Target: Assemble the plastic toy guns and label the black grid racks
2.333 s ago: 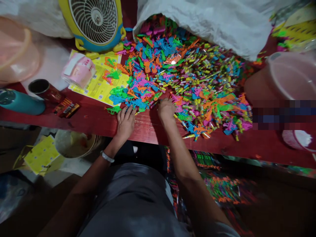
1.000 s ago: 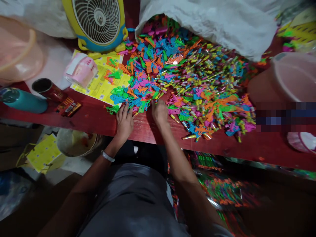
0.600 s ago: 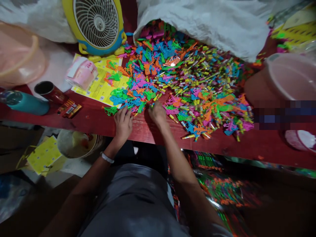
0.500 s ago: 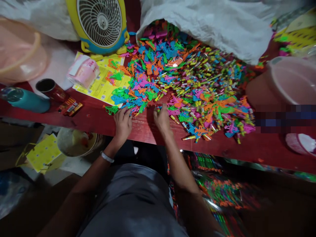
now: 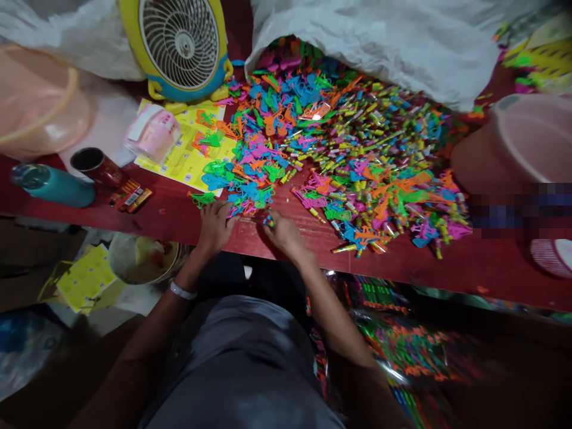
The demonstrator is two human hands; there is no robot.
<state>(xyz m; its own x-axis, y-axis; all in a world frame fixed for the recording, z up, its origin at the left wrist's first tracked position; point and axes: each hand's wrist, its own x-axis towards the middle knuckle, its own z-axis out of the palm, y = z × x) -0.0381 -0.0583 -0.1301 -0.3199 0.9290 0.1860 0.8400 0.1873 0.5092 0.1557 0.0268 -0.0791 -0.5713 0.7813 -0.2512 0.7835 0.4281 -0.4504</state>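
My left hand [image 5: 215,227] rests at the near edge of a heap of flat plastic pieces [image 5: 250,193] in pink, blue, green and orange. Its fingers and thumb are apart, with the fingertips touching the pieces. Just to the right, above the bare red tabletop, my right hand [image 5: 286,235] is closed on a small blue-and-green piece [image 5: 269,221]. Most of that piece is hidden by the fingers. Beyond both hands spreads a large pile of short printed tubes [image 5: 357,134], mixed with more plastic shapes.
A white sack [image 5: 379,47] opens over the pile. A yellow fan [image 5: 183,44] stands behind yellow printed sheets [image 5: 187,158]. At left are a teal bottle [image 5: 62,186], a dark red cup [image 5: 96,168] and a peach tub [image 5: 40,113]. A pink bucket [image 5: 482,149] stands right.
My right hand has drawn back from the pile, leftward and nearer my body, with the small piece. My left hand has shifted slightly left and toward me.
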